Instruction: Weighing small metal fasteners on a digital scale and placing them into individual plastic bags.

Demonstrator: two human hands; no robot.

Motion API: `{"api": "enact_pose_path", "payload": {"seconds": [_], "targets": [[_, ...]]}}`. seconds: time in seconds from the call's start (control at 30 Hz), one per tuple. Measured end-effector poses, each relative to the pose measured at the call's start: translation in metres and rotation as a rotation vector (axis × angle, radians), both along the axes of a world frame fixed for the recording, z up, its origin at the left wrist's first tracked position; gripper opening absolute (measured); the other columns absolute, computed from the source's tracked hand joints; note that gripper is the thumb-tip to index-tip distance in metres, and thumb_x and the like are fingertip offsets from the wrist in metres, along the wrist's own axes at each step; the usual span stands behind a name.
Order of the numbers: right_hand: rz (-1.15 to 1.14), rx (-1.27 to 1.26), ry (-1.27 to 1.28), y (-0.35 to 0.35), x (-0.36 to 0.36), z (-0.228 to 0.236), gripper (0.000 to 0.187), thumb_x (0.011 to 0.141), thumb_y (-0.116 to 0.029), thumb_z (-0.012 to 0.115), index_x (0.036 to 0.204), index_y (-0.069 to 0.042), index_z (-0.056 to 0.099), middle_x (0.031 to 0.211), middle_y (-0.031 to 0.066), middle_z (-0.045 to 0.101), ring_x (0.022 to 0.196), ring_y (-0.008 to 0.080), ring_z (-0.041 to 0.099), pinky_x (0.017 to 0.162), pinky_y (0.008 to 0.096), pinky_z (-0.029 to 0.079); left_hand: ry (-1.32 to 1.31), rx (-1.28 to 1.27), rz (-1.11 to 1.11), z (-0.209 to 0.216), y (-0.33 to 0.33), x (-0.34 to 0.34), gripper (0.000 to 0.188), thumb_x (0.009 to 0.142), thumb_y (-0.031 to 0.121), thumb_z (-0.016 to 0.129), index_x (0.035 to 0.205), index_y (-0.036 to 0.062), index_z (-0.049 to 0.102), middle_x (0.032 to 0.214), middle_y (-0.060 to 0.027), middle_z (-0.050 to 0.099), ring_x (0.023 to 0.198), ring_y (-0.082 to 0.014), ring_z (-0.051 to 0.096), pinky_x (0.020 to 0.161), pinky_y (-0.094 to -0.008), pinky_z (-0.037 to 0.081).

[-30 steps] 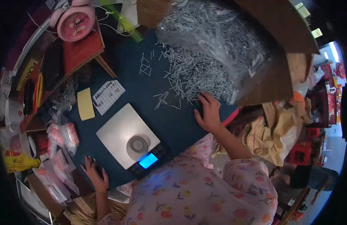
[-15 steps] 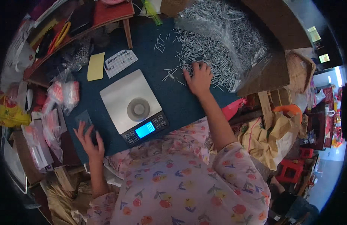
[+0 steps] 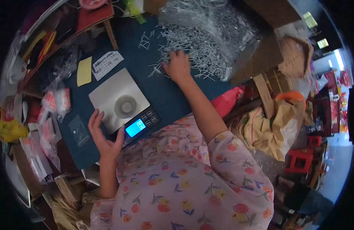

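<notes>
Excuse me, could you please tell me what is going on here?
A person's right hand is at the edge of a heap of loose, nail-like metal pieces. The open left hand is at the edge of a lit digital scale; contact is unclear. A round dish sits on the scale, and a small clear bag lies left of that hand.

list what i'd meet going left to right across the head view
Yellow plastic bag, small clear bag lying flat, left hand, lit scale screen, right hand, pink material, red stool.
</notes>
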State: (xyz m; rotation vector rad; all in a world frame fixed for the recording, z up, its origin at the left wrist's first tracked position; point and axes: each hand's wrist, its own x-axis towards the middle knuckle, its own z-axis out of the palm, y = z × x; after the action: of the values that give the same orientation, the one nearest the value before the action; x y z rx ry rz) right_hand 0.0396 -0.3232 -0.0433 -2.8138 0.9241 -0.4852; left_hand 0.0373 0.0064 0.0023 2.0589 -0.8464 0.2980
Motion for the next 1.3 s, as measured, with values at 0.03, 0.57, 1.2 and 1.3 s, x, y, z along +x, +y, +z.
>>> {"api": "enact_pose_path", "payload": {"seconds": [0.03, 0.57, 1.2, 1.3], "targets": [[0.098, 0.089, -0.043, -0.005, 0.002, 0.0, 0.05, 0.073, -0.032, 0.071, 0.116, -0.01, 0.058, 0.115, 0.0195, 0.051, 0.107, 0.0393, 0.051, 0.086, 0.0471, 0.047, 0.046, -0.022, -0.012, 0.004, -0.01, -0.001, 0.063, 0.067, 0.009, 0.072, 0.125, 0.0047, 0.046, 0.131, -0.018, 0.043, 0.124, -0.0332, 0.041, 0.105, -0.043, 0.03], [0.428, 0.464, 0.056, -0.088, 0.013, 0.05, 0.028, 0.065, -0.013, 0.077, 0.092, -0.015, 0.073, 0.085, 0.0071, 0.069, 0.08, 0.019, 0.066, 0.072, 0.031, 0.051, 0.264, -0.044, -0.08, 0.0, -0.017, 0.003, 0.075, 0.066, 0.018, 0.082, 0.127, 0.0032, 0.042, 0.13, -0.0182, 0.043, 0.12, -0.0319, 0.045, 0.101, -0.0398, 0.037], [1.074, 0.748, -0.008, 0.099, 0.015, 0.098, 0.023, 0.076, -0.003, 0.069, 0.099, -0.001, 0.068, 0.101, 0.0094, 0.068, 0.091, 0.0161, 0.065, 0.078, 0.0287, 0.053, 0.64, -0.12, -0.372, 0.002, -0.041, 0.051, 0.105, 0.066, 0.001, 0.071, 0.149, 0.0129, 0.007, 0.13, -0.017, 0.047, 0.118, -0.0311, 0.05, 0.103, -0.0391, 0.038], [0.835, 0.794, -0.067, 0.07, 0.004, 0.098, 0.02, 0.079, -0.003, 0.068, 0.099, -0.002, 0.067, 0.097, 0.0088, 0.068, 0.089, 0.0145, 0.065, 0.077, 0.027, 0.052, 0.601, 0.089, -0.501, 0.004, -0.03, 0.063, 0.103, 0.064, 0.007, 0.076, 0.148, 0.0155, 0.017, 0.137, -0.0144, 0.044, 0.124, -0.0278, 0.047, 0.107, -0.0408, 0.035]]}}
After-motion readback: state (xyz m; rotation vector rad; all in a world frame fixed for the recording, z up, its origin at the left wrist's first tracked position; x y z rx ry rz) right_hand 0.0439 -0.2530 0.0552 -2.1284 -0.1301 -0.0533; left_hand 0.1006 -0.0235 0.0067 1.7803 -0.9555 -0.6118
